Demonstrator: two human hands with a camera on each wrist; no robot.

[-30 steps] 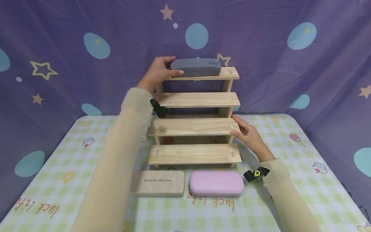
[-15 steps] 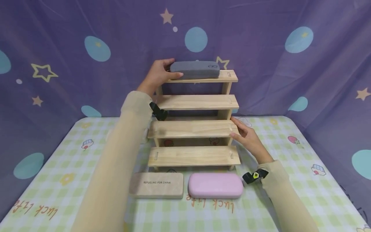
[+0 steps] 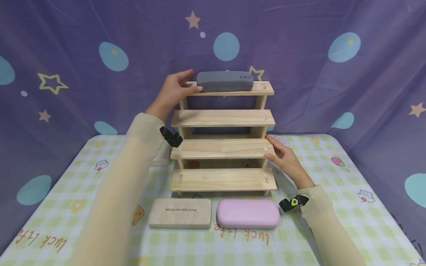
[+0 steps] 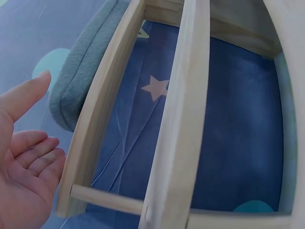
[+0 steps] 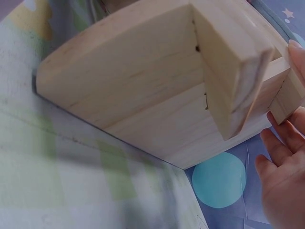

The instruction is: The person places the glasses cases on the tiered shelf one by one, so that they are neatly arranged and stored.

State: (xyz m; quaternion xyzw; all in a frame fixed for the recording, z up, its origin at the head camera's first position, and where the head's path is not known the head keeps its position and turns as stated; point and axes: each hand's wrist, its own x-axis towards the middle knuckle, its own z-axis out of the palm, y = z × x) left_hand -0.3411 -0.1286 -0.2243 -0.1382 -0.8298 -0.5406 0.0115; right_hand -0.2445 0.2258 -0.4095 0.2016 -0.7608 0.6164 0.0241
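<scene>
A grey-blue glasses case (image 3: 224,81) lies lengthwise on the top tier of a four-step wooden display stand (image 3: 223,148), a small glasses print on its right end. Just off the case's left end is my left hand (image 3: 176,88), fingers loosely extended. In the left wrist view a gap shows between that hand (image 4: 31,167) and the glasses case (image 4: 88,64). My right hand (image 3: 286,159) holds the right end of the stand's second tier from the bottom, thumb on the board. The right wrist view has its fingers (image 5: 281,143) curled under the board's end.
In front of the stand lie a beige case (image 3: 180,213) with printed lettering and a pink case (image 3: 248,214), side by side on the checked tablecloth (image 3: 186,249). A pale object (image 3: 162,157), partly covered by my left arm, sits left of the stand. A purple curtain (image 3: 293,74) hangs close behind.
My left hand has let go of the glasses case and drawn back to the left. The case stays on the top tier. My right hand keeps its hold on the stand.
</scene>
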